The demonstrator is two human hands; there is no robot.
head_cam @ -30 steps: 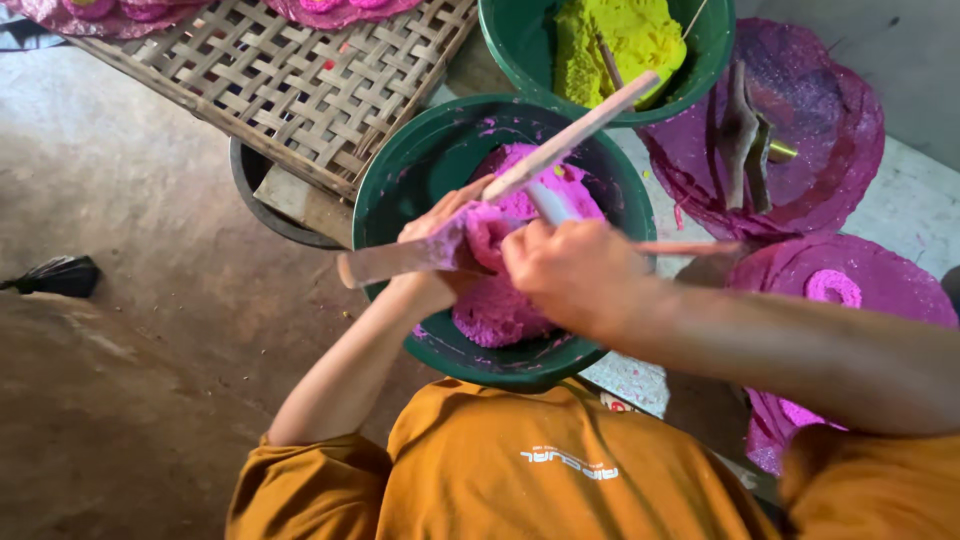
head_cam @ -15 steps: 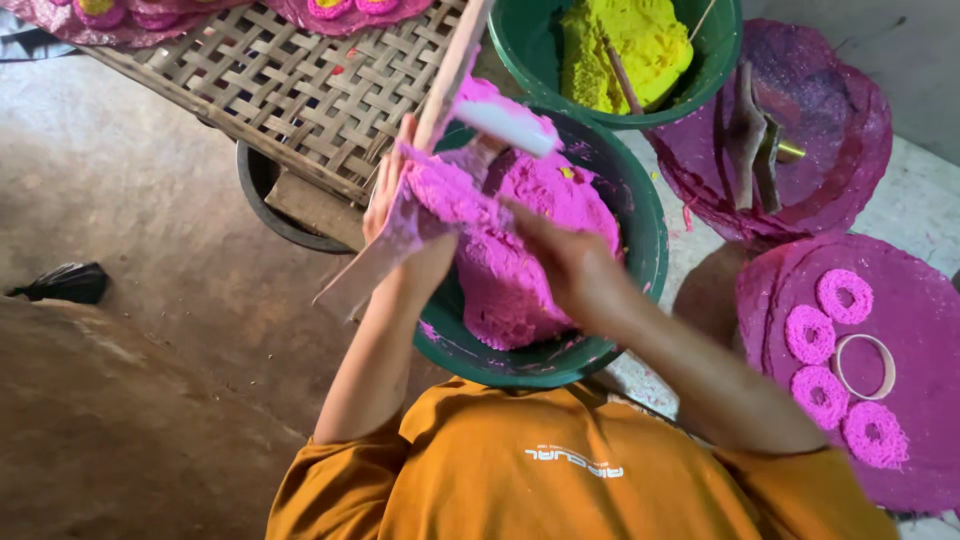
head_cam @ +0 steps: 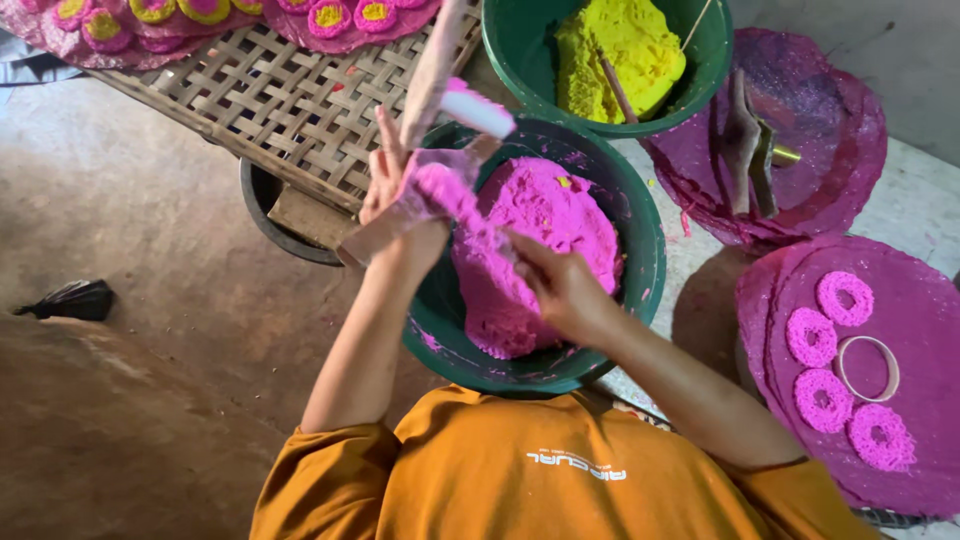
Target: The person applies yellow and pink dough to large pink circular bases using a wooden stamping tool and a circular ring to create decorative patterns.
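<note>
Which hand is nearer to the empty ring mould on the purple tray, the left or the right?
Right. The right hand is in the pink-dough basin, closer to the ring mould; the left hand is raised at the basin's far side.

Two green basins (head_cam: 640, 250), four pink rings (head_cam: 845, 297), one metal ring (head_cam: 868, 367).

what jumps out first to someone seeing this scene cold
The bright pink mash heaped in the green basin at the centre catches the eye first, with the left hand holding a flat wooden paddle smeared with it and the right hand pressed on the heap. Behind it, a second green basin holds yellow mash, and at right pink rings lie on a round purple-stained mat.
</note>
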